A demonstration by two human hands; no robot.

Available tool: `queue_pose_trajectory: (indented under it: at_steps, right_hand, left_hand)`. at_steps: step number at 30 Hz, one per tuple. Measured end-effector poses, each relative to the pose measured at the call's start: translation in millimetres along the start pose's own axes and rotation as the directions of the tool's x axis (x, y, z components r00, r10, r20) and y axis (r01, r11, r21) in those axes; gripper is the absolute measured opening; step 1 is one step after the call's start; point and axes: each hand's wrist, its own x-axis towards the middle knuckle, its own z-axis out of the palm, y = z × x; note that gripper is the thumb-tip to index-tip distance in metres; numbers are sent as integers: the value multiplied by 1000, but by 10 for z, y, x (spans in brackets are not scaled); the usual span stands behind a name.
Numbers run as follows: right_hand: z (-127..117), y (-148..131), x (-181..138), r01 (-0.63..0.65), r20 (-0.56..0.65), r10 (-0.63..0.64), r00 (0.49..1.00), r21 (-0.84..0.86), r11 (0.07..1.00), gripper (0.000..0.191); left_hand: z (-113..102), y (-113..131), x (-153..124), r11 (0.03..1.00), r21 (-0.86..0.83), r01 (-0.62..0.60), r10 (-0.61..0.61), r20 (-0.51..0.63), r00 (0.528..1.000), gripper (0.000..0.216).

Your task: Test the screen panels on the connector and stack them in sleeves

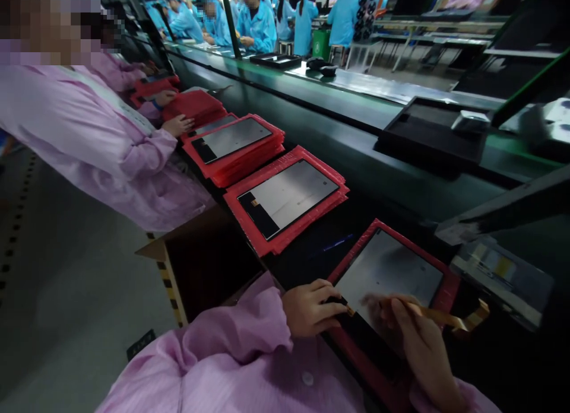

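Note:
A grey display panel (387, 267) lies on a red tray (447, 288) right in front of me on the dark bench. My left hand (312, 309) is curled, fingertips pinching the panel's near left corner at a small amber tab. My right hand (418, 342) rests over the panel's near edge and pinches an amber flex ribbon (449, 319) that runs off to the right. Both of my sleeves are pink.
Two stacks of red trays (285, 202) (234, 146) with panels lie further left on the bench. A person in pink (89, 140) works beside them. A cardboard box (200, 264) stands below. A black tray (430, 134) sits on the conveyor; people in blue work beyond.

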Motion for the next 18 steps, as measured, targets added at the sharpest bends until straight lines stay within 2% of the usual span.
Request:
queue_pose_trajectory:
  at_steps: [5, 9, 12, 18]
  right_hand:
    - [-36, 62, 7, -51, 76, 55, 996, -51, 997, 49]
    - [-46, 59, 33, -62, 95, 64, 993, -26, 998, 45]
    - [-46, 80, 49, -55, 81, 55, 995, 0, 998, 43]
    - [-52, 150, 72, -56, 89, 56, 994, -6, 998, 40]
  left_hand:
    - [27, 37, 21, 999, -11, 37, -36, 59, 998, 35]
    - [102, 128, 62, 990, 113, 81, -96, 134, 986, 32]
    - [168, 159, 76, 977, 197, 82, -109, 131, 985, 33]
    - [204, 133, 34, 980, 188, 57, -70, 62, 996, 32]
